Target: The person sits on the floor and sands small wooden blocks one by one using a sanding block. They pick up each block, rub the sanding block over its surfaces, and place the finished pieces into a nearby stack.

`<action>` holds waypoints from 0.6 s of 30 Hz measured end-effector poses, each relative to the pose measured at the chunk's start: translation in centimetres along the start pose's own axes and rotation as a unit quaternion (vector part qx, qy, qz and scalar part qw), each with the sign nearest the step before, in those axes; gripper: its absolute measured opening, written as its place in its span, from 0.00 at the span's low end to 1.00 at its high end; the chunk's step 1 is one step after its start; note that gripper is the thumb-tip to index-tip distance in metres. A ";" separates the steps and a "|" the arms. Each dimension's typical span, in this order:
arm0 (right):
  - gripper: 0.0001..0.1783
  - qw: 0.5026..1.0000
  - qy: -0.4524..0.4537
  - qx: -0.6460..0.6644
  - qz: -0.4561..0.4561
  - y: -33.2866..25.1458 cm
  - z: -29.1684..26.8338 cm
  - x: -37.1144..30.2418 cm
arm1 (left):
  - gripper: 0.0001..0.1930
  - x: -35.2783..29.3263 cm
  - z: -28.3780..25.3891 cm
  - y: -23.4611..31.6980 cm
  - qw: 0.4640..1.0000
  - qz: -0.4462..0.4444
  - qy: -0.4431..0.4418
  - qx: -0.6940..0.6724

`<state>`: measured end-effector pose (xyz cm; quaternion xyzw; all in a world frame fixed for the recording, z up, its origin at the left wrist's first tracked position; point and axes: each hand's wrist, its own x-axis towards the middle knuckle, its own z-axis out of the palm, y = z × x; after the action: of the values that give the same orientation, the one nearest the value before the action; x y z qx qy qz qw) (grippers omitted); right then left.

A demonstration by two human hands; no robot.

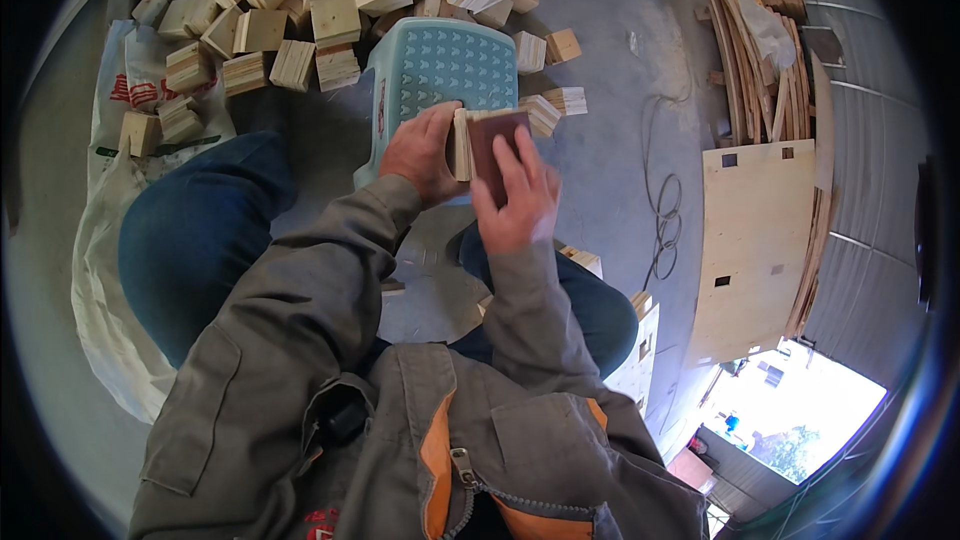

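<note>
Plywood block [461, 147], pale, squared and stripe-edged, is clamped in the left hand [424, 157] over the near right of the light-blue plastic stool [445, 60], the right hand [520, 198] laying parted fingers across a brown rectangular sheet [485, 145] against it.

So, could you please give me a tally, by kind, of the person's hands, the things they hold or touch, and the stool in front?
Bare hands: 2 (left hand, right hand)
Wooden block in the left hand: 1
Reddish-brown flat piece under the right hand's fingers: 1
Light blue stool: 1
Total: 5
</note>
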<state>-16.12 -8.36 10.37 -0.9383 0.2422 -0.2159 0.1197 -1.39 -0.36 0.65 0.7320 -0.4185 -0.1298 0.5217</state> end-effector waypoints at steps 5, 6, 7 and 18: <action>0.34 0.997 -0.016 -0.045 0.060 3.0 3.1 8.9 | 0.53 0.1 -0.2 0.8 1.000 0.004 0.008 0.010; 0.34 0.994 -0.043 -0.039 0.091 3.0 3.1 10.3 | 0.53 0.1 -0.2 1.0 1.000 -0.002 0.003 0.010; 0.35 0.989 -0.070 -0.034 0.123 2.9 2.8 11.5 | 0.53 0.1 -0.2 1.2 1.000 -0.007 -0.003 0.009; 0.38 0.999 -0.025 -0.016 0.031 0.4 -1.1 -1.2 | 0.51 -0.1 0.1 0.2 1.000 0.008 -0.002 0.010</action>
<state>-17.70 -8.24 10.82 -0.9372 0.2712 -0.1851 0.1176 -1.61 -0.45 0.77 0.7338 -0.4266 -0.1224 0.5144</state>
